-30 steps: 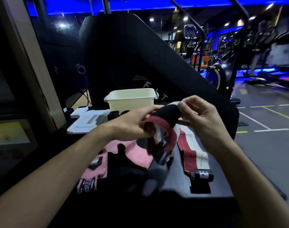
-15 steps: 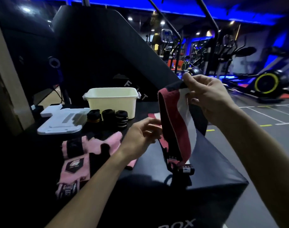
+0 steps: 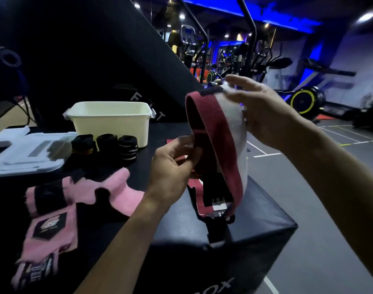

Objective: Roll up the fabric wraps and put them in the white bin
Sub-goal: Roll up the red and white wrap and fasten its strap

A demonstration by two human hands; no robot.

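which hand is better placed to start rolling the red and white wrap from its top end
Right hand: it already holds the red and white wrap at its top end. Left hand only steadies the middle.

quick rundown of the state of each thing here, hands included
red and white wrap: unrolled, held up, hanging
right hand: holds the wrap's top end
left hand: pinches the wrap's edge lower down
white bin: upright, open
three rolled wraps: standing outside the bin
pink wraps: lying flat, unrolled
white lid: off, beside the bin

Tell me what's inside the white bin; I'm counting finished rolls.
Nothing shows inside the white bin: its near wall hides the interior. Three rolled wraps stand outside, before it.
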